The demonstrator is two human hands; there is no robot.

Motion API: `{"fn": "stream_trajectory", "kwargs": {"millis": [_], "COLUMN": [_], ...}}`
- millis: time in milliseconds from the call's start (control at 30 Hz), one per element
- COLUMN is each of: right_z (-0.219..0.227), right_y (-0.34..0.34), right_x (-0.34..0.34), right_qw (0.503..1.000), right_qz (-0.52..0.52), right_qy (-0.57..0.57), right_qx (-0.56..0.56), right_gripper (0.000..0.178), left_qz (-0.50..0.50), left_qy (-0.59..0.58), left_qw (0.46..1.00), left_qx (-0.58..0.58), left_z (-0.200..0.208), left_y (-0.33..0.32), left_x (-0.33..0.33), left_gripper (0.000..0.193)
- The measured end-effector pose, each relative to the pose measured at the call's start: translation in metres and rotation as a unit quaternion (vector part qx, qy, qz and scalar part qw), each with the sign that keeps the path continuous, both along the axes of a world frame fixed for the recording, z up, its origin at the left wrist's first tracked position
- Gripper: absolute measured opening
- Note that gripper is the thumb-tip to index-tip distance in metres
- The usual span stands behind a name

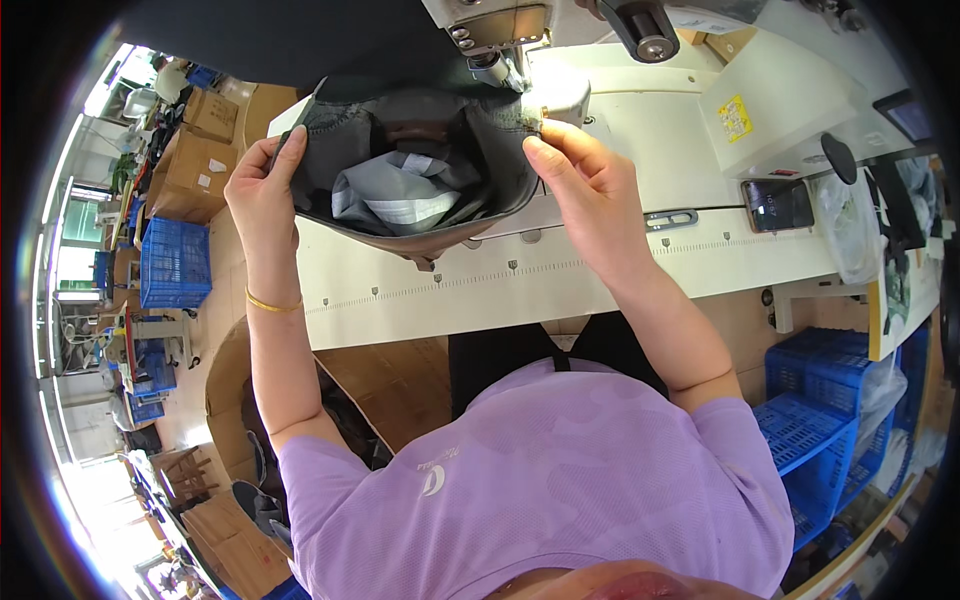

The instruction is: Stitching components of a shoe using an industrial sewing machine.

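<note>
- In the head view, my only one, I find the dark grey, open-mouthed fabric bag (340, 155) between the hands, pale grey cloth (405, 190) bunched inside.
- The mouth's long axis runs left to right, hand to hand.
- My bare left hand (264, 190) pinches the left rim; my bare right hand (597, 190) pinches the right corner.
- I judge the key relation to be that right corner against the metal presser foot (512, 80): just beside it, right hand nearer. I can't tell whether fabric lies under the foot.
- My left hand shows by the left edge of the white, ruler-marked sewing table (640, 270).
- I have open tabletop rightward, up to the black phone (777, 206); bodyward, only a strip before the near edge.
</note>
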State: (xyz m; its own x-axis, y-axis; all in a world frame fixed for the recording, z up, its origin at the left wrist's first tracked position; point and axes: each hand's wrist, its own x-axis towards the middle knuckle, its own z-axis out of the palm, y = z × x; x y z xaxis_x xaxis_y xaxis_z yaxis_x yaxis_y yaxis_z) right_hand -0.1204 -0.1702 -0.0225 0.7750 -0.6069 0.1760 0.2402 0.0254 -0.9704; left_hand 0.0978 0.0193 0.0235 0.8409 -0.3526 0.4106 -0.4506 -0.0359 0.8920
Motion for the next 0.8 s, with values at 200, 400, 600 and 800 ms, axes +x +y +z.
{"fn": "stream_trajectory", "kwargs": {"millis": [200, 400, 600, 800], "right_z": [-0.0006, -0.0028, -0.0045, -0.0035], "right_y": [-0.0002, 0.0011, 0.0027, 0.0024], "right_x": [0.0029, 0.0020, 0.0056, 0.0048], "right_qw": [0.999, 0.998, 0.998, 0.998], "right_qz": [-0.024, -0.031, -0.037, -0.033], "right_qy": [-0.014, -0.023, -0.033, -0.031], "right_qx": [-0.030, -0.045, -0.035, -0.032], "right_gripper": [0.022, 0.021, 0.026, 0.030], "left_qz": [-0.011, -0.013, -0.022, -0.023], "left_qy": [0.031, 0.049, 0.061, 0.073], "left_qw": [0.999, 0.998, 0.998, 0.997], "left_qx": [-0.022, -0.022, -0.021, -0.010], "left_z": [-0.0028, -0.0008, -0.0013, -0.0043], "left_y": [-0.0012, -0.0013, -0.0012, 0.0002], "left_x": [0.0033, 0.0022, 0.0038, 0.0098], "left_gripper": [0.014, 0.013, 0.014, 0.015]}}
